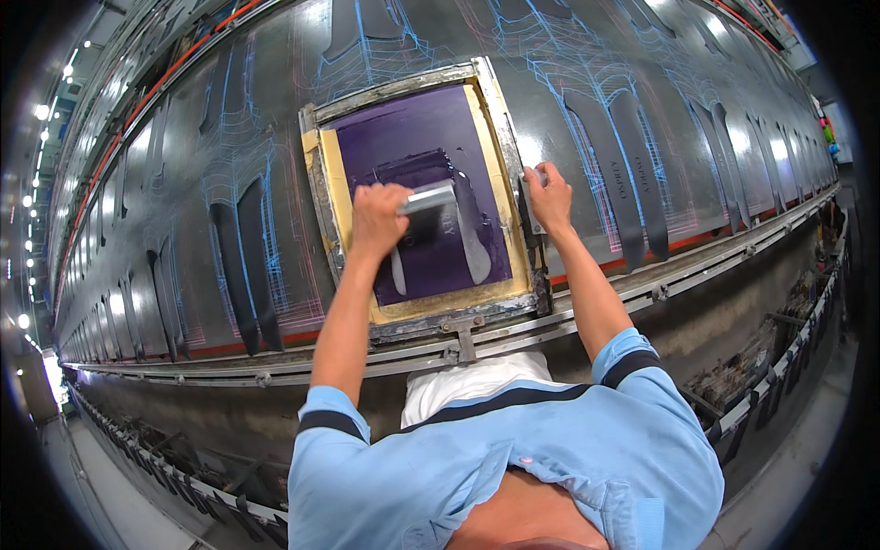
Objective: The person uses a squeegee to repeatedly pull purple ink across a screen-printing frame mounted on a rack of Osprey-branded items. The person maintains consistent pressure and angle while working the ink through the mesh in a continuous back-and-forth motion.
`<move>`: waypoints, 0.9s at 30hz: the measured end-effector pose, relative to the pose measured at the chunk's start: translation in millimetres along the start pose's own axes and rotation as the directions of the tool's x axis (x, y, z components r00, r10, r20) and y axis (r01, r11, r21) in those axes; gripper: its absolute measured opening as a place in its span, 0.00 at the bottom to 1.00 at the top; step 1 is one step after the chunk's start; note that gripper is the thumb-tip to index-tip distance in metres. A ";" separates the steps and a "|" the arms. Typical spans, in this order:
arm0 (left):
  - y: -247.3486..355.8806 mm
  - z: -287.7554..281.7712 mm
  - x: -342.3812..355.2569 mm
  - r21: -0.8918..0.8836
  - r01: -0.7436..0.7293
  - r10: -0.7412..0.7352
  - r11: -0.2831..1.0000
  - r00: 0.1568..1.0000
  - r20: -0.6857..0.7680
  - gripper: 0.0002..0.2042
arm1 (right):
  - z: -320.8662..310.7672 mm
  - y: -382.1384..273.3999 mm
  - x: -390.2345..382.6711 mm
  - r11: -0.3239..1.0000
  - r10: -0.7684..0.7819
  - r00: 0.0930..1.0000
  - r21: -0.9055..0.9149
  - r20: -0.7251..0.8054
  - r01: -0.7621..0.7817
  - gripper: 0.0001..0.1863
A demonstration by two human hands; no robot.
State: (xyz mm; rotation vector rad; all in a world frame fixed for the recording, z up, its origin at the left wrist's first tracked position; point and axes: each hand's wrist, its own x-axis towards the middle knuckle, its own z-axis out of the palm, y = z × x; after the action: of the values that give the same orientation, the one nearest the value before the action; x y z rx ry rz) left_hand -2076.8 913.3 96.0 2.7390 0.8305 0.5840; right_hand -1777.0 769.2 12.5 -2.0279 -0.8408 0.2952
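Observation:
My left hand [378,220] is closed on one end of a silver squeegee [429,197], over the purple screen [422,119] with dark, wet ink and pale grey streaks on it. The screen sits in a worn metal frame [394,79], lined inside with yellow tape [509,275], on the long dark printing table [293,183]. My right hand [550,194] is at the frame's right side, fingers curled round a small grey piece that I cannot make out clearly.
Dark cut pieces [623,174] among blue and pink lines repeat along the table. A metal rail [605,307] runs along the near edge, with an orange-red strip inside it. Below is a rack [183,467] of dark hanging items; a walkway [92,486] lies at lower left.

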 end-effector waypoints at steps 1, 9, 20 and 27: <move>-10.0 0.9 8.2 -0.002 -0.003 0.003 1.000 1.000 0.002 0.15 | -2.0 -4.6 0.2 1.000 0.023 1.000 0.003 0.020 -0.023 0.17; 75.2 31.9 -113.3 -0.062 0.069 -0.075 0.996 0.992 -0.101 0.21 | -26.0 -30.7 23.5 0.982 0.182 0.973 0.020 0.145 -0.187 0.16; 148.0 17.8 -132.1 0.079 0.283 -0.291 0.956 0.949 0.123 0.15 | 4.6 28.3 -0.3 0.946 0.115 0.961 0.269 0.250 -0.183 0.16; 148.6 11.3 -114.6 0.194 0.739 -0.735 0.646 0.670 -0.103 0.10 | -5.4 17.9 1.3 0.960 0.098 0.966 0.232 0.241 -0.155 0.16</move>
State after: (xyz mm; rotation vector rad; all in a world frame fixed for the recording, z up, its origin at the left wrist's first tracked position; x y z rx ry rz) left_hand -2087.5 725.6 97.7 2.2227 1.9723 0.3343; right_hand -1765.3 759.9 1.3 -1.8351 -0.7690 0.6838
